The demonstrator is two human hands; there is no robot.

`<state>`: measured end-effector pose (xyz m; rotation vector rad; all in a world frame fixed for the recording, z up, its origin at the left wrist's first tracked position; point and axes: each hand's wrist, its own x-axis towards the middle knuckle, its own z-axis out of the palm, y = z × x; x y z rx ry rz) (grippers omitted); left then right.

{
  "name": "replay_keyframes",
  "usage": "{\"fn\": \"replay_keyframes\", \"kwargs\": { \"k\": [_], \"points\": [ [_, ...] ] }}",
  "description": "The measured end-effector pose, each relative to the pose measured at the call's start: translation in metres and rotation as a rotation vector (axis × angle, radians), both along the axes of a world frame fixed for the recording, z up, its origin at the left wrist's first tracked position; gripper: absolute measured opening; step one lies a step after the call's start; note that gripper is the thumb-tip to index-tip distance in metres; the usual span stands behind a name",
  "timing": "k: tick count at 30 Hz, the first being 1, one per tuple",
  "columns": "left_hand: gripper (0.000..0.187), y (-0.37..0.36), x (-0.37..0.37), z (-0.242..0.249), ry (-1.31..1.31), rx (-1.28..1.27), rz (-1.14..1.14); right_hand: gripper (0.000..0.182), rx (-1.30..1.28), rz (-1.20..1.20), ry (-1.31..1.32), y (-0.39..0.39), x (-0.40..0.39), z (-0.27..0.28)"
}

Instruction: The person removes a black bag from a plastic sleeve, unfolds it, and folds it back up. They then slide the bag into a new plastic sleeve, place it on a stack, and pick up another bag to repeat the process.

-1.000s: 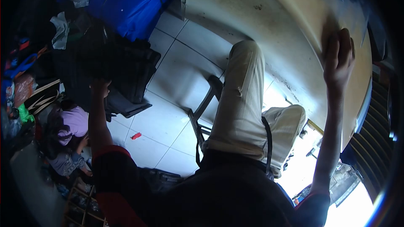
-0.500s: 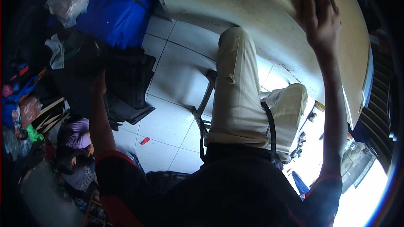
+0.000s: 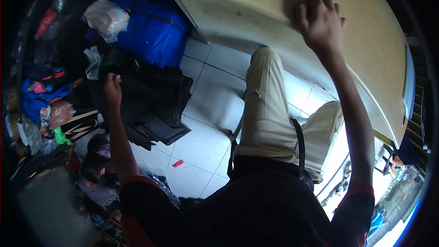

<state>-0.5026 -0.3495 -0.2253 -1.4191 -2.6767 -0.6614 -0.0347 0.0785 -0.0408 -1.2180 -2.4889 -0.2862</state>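
Gripping table [image 3: 366, 41] edge, right hand [image 3: 320, 20] fingers up.

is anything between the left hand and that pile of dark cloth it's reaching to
Nothing visible stands between them. The left hand is already at the upper edge of the dark cloth pile on the floor, apparently touching it.

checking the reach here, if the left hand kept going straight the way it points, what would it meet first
Most likely the pile of dark cloth: the left hand already sits at its edge, with the blue bag beyond. Depth is hard to judge.
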Motion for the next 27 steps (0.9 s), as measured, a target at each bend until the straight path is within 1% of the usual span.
{"fn": "replay_keyframes", "kwargs": {
  "k": [1,2,4,5,7,8,12,14,15,17,19,21,22,23,24,25,27],
  "points": [
    [0.021,0.009,0.001,0.031,-0.045,0.126,0.1,0.046,0.005,-0.02,0.031,-0.006,-0.004,0.002],
    [0.021,0.014,0.002,0.064,-0.019,0.139,0.1,0.046,0.018,-0.018,0.059,-0.009,-0.007,0.005],
    [0.027,0.023,0.007,0.13,0.063,0.355,0.163,0.05,-0.095,-0.039,0.022,-0.013,-0.009,0.013],
    [0.027,0.024,0.014,0.161,0.092,0.376,0.159,0.049,-0.117,-0.061,0.004,-0.014,-0.009,0.015],
    [0.029,0.018,0.034,0.221,0.052,0.538,0.159,0.048,-0.144,-0.07,0.02,-0.019,-0.009,0.021],
    [0.03,0.014,0.051,0.247,0.076,0.594,0.127,0.047,-0.163,-0.068,0.041,-0.021,-0.009,0.023],
    [0.028,-0.002,0.126,0.342,0.156,0.68,0.123,0.048,-0.192,-0.02,0.11,-0.024,-0.006,0.023],
    [0.024,0.002,0.176,0.382,0.197,0.692,0.198,0.049,-0.22,0.087,0.199,-0.027,-0.001,0.022],
    [0.024,0.005,0.198,0.4,0.21,0.717,0.187,0.049,-0.221,0.162,0.268,-0.031,0.005,0.021],
    [0.019,0.015,0.235,0.428,0.612,0.597,0.078,0.055,-0.404,0.333,0.56,-0.058,0.02,0.024],
    [0.017,0.028,0.268,0.455,0.666,0.644,0.079,0.066,-0.601,0.474,0.814,-0.096,0.036,0.027],
    [0.017,0.04,0.294,0.489,0.935,0.703,0.095,0.09,-0.768,0.602,0.882,-0.124,0.048,0.025],
    [0.018,0.045,0.306,0.506,0.903,0.734,0.137,0.09,-0.758,0.606,0.89,-0.135,0.051,0.022],
    [0.019,0.05,0.315,0.522,0.872,0.767,0.177,0.103,-0.807,0.647,0.87,-0.144,0.053,0.018],
    [0.02,0.054,0.321,0.54,0.902,0.74,0.255,0.117,-0.851,0.686,0.848,-0.149,0.056,0.017],
    [0.023,0.066,0.333,0.555,0.842,0.886,0.129,0.117,-0.832,0.683,0.859,-0.154,0.06,0.017],
    [0.024,0.076,0.347,0.592,0.869,0.994,0.127,0.131,-0.897,0.659,0.747,-0.154,0.068,0.022]
  ]
}}
